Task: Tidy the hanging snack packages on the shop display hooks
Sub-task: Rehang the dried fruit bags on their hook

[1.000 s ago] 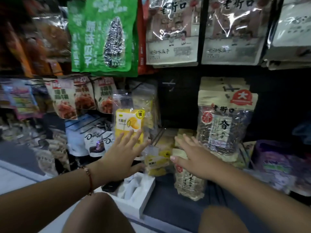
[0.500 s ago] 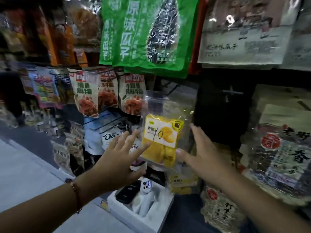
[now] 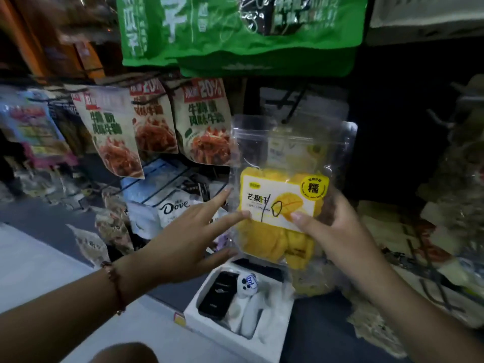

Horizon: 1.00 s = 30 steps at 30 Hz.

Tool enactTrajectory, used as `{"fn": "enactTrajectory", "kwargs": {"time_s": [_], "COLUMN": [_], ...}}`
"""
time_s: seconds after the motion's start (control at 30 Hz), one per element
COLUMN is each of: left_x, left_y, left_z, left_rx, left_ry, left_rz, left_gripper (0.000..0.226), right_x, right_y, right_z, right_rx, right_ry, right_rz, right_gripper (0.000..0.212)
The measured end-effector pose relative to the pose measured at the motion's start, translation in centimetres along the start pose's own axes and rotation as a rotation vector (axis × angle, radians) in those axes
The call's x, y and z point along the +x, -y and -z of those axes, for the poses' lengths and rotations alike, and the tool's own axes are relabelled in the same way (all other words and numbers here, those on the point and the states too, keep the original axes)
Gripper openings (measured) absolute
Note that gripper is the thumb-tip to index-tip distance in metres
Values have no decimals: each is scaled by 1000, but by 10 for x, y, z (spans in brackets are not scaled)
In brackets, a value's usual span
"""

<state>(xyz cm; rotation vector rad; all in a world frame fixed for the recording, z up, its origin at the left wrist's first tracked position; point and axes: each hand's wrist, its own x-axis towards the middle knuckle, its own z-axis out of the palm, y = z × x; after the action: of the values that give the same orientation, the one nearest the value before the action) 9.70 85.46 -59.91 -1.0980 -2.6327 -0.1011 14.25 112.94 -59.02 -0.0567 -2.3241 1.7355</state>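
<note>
A clear pouch of yellow dried mango (image 3: 282, 205) with a yellow and white label hangs in the middle of the display from a black wire hook (image 3: 294, 106). My right hand (image 3: 337, 231) grips its right side, thumb on the label and fingers behind the pouch. My left hand (image 3: 191, 237) reaches in from the left with straight fingers, fingertips touching the pouch's left edge. More clear pouches hang behind the front one.
Beige beef-snack packets (image 3: 201, 124) hang to the left, big green seed bags (image 3: 235, 32) above, white Dove bags (image 3: 172, 205) lower left. A white box (image 3: 262, 334) with a black device and a small white figure sits below. More packages crowd the right side.
The view has closed in on the mango pouch. My right hand went from lower packets up to the pouch and took hold of its right side. My left hand's fingertips came against its left edge.
</note>
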Motion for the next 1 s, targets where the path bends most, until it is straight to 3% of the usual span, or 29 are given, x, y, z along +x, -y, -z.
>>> {"fn": "enactTrajectory", "kwargs": {"time_s": [0.13,0.27,0.43,0.5,0.6,0.73,0.87,1.0], "left_x": [7,19,32,37,43,45,41,38], "left_y": [1,-7,-27,-31,-25,-23,-25,-30], "left_z": [7,22,25,25,20,16,14,13], "left_rx": [-123,-235,-826,-927,-1001,-1132,-1239,-1309], "left_ry": [-49,-121,-292,-312,-261,-75,-90,-118], "left_rz": [38,91,361,413,466,470,458,453], "left_gripper": [66,69,77,85,86,62,71,49], "right_x": [-3,-2,2,2,2,-3,-7,-14], "right_y": [6,19,25,25,24,29,36,40], "right_z": [-9,-9,-11,-14,-15,-16,-13,-10], "right_rx": [139,116,262,279,286,347,369,357], "right_ry": [-50,-69,-74,-90,-101,-116,-84,-57], "right_rz": [-44,-102,-159,-163,-157,-156,-175,-169], "right_gripper": [34,29,17,15,13,12,11,15]}}
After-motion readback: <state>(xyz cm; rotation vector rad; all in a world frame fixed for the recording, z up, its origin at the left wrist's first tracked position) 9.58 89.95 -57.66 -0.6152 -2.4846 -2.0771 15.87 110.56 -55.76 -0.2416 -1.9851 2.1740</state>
